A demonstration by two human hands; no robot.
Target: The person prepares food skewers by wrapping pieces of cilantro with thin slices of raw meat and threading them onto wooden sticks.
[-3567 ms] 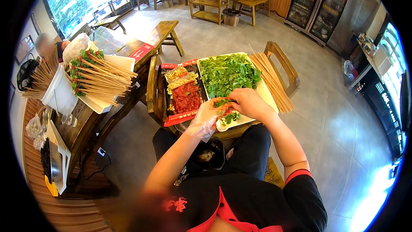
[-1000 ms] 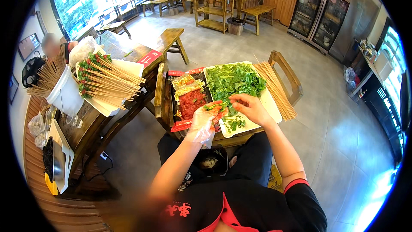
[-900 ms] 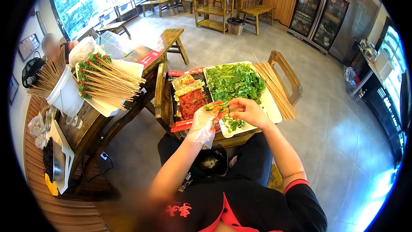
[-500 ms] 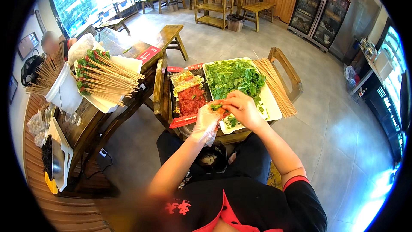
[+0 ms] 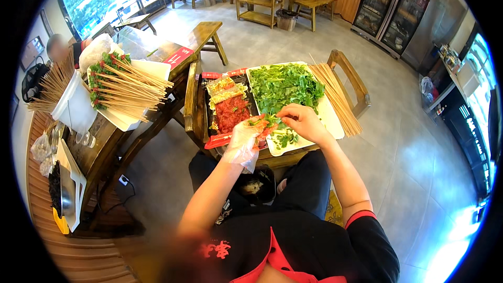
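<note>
My left hand (image 5: pixel 245 137), in a clear plastic glove, is closed around a red meat slice with cilantro (image 5: pixel 271 120) on it. The bare right hand (image 5: pixel 304 123) pinches at the leaves' right end; its fingertips are partly hidden. Below and beyond the left hand, a dark tray (image 5: pixel 253 106) holds raw red meat slices (image 5: pixel 233 116) and a yellowish food (image 5: pixel 222 88). To its right, a white tray (image 5: pixel 331 120) carries a heap of cilantro (image 5: pixel 287 88), with a few loose bits near my right wrist. Bare wooden skewers (image 5: pixel 339 99) lie along that tray's right side.
On the left table (image 5: pixel 107 149), a white tray (image 5: pixel 157 69) bears finished green-and-red skewers (image 5: pixel 112 76) beside a white bucket (image 5: pixel 76 105) of sticks. A dark bin (image 5: pixel 257 186) stands between my legs. Behind the left table is another person (image 5: pixel 60 50). Wooden benches (image 5: pixel 207 36) stand beyond.
My right hand has drawn a little away from the left, to the right and up. More of the cilantro shows between the hands. The whole view has shifted slightly.
</note>
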